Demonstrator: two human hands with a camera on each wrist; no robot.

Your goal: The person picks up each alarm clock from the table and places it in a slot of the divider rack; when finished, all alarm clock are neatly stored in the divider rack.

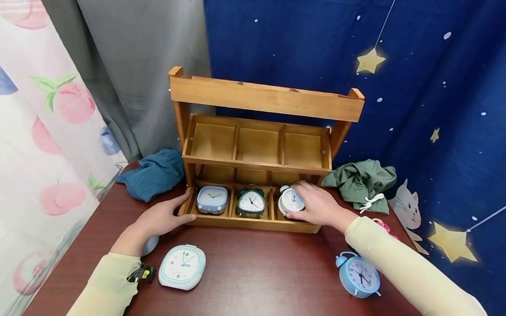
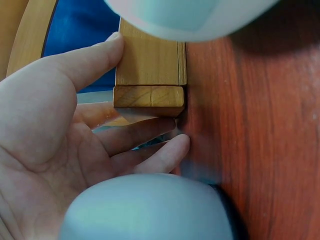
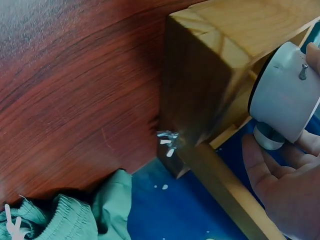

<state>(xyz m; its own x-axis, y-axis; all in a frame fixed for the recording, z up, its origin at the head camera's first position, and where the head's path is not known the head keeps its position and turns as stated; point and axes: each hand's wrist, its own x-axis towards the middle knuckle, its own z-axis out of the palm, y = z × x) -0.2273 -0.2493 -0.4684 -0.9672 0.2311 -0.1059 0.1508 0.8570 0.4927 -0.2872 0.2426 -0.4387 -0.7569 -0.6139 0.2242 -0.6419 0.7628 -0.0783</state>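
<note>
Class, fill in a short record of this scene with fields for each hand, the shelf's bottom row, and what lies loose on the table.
left hand: open, fingers against the wooden shelf at its left end
right hand: grips the white clock in the right compartment
bottom row: blue-grey clock left, dark clock middle
table: pale square clock, blue bell clock

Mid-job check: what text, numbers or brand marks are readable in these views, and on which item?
No text reads clearly.
White square clock: dial numerals too small to read.
Blue twin-bell clock: numerals blurred.
Dark clock in the wooden rack: numerals blurred.
Blue-grey clock: nothing legible.
White clock held by the right hand: dial blurred.
</note>
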